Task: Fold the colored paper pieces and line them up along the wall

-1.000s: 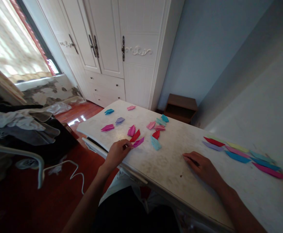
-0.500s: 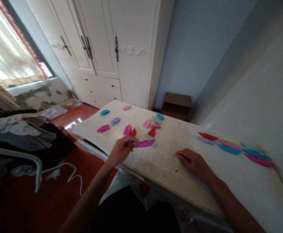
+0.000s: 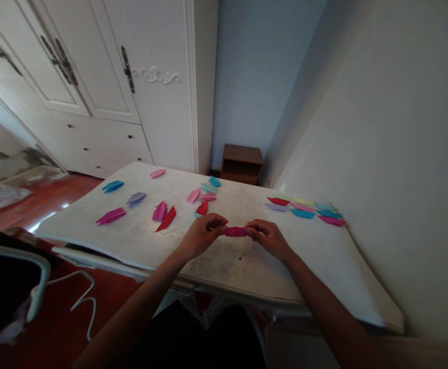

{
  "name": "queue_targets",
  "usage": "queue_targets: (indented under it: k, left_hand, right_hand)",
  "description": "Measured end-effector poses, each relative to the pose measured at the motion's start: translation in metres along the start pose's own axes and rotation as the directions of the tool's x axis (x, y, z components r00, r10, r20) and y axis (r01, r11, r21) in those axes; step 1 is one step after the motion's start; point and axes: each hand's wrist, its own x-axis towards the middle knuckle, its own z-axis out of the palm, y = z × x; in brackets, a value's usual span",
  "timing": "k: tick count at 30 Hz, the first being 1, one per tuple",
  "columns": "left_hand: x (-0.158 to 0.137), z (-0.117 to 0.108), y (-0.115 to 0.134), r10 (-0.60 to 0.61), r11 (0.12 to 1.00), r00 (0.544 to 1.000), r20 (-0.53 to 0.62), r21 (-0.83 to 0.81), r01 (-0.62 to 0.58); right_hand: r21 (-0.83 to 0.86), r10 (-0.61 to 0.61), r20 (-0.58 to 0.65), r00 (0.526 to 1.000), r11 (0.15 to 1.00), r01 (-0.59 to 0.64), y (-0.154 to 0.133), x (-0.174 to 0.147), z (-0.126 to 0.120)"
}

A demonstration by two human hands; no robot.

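A pale table (image 3: 242, 279) stood in front of a white wardrobe (image 3: 162, 118) in a dim room. Above its near part the left hand (image 3: 203, 236) pinched one end of a folded magenta paper (image 3: 235, 232) between thumb and fingers, and the right hand (image 3: 270, 237) pinched the opposite end likewise, so that it spanned the space between them, nearly level. Whether its underside touched the table could not be told.

The folded magenta paper was probably very light, stiffer along its creases than across its thin layers, and easily crumpled or torn if tugged. It hardly looked slippery; a gentle pinch at each tip seemed the best hold, sparing the middle.

Just nearer the person than the folded magenta paper, a dark speck (image 3: 240, 259) marked the table. Beyond it and to its left lay a red piece (image 3: 201, 207), then a pink piece (image 3: 193, 195) within a small cluster. Farther left of it were a slim red paper (image 3: 166, 219), a pleated magenta piece (image 3: 160, 210) and a lavender piece (image 3: 136, 198). Well to its right, flat boat-shaped papers lay in close rows, among them a blue paper (image 3: 303, 213). Far beyond it stood a brown cabinet (image 3: 242, 151).
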Motion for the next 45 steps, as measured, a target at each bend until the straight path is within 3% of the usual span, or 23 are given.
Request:
queue_targets:
  k: [6, 13, 17, 21, 27, 37, 45]
  left_hand:
    - [0.02, 0.025, -0.011, -0.017, 0.993, 1.0, -0.02, -0.115, 0.014]
    - [0.034, 0.045, -0.005, 0.099, 0.991, 0.98, -0.174, 0.111, -0.081]
    - [0.04, 0.051, -0.002, 0.159, 0.97, 0.971, -0.178, 0.213, -0.119]
    - [0.046, 0.054, -0.006, 0.193, 0.952, 0.966, -0.174, 0.273, -0.141]
    - [0.053, 0.053, -0.018, 0.151, 0.969, 0.974, -0.167, 0.22, -0.112]
    - [0.056, 0.059, -0.026, 0.272, 0.883, 0.956, -0.108, 0.423, -0.203]
    - [0.057, 0.06, -0.028, 0.297, 0.832, 0.952, -0.069, 0.509, -0.222]
  right_hand:
    - [0.112, 0.083, -0.196, 0.977, 0.992, -0.062, 0.008, 0.003, -0.007]
    - [-0.056, 0.018, -0.349, 0.937, 0.998, -0.04, 0.006, 0.003, -0.011]
    - [-0.147, -0.005, -0.403, 0.915, 0.987, -0.059, 0.009, 0.003, -0.011]
    - [-0.159, 0.015, -0.401, 0.916, 0.983, -0.086, 0.012, 0.004, -0.011]
    - [-0.177, 0.028, -0.373, 0.927, 0.979, -0.101, 0.012, 0.006, -0.01]
    - [-0.326, -0.015, -0.382, 0.924, 0.938, -0.119, 0.015, 0.006, -0.006]
    - [-0.395, -0.052, -0.387, 0.92, 0.912, -0.115, 0.015, 0.007, -0.006]
